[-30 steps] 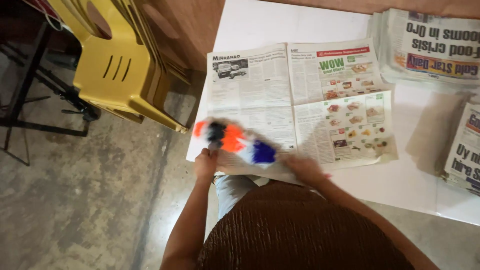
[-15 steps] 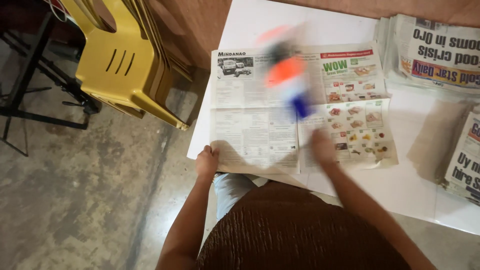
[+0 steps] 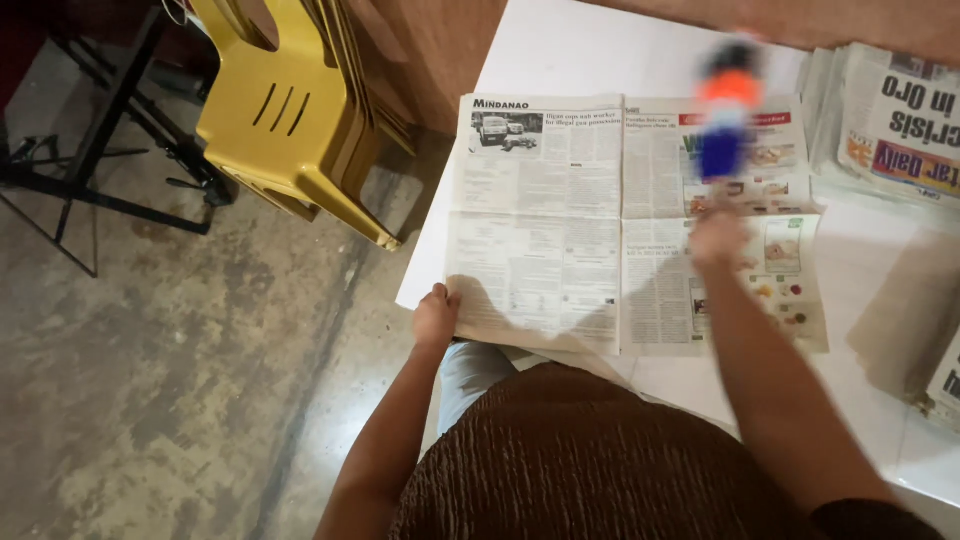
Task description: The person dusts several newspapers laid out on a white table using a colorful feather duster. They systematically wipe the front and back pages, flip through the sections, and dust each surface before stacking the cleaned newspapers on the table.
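Holding: left hand (image 3: 436,314) pinches near corner of newspaper (image 3: 560,230)
R hand (image 3: 716,240): blurred, grip unclear, below orange-blue object (image 3: 726,112)

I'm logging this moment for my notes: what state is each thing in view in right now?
Open newspaper sheet: spread flat on the white table, near corner lifted.
Left hand: gripping the sheet's near left corner.
Right hand: raised over the sheet, holding the blurred object.
Blurred orange-and-blue object: held up, motion-blurred.
Stacked newspapers: folded, piled at the right.
Yellow plastic chairs: stacked, tilted.
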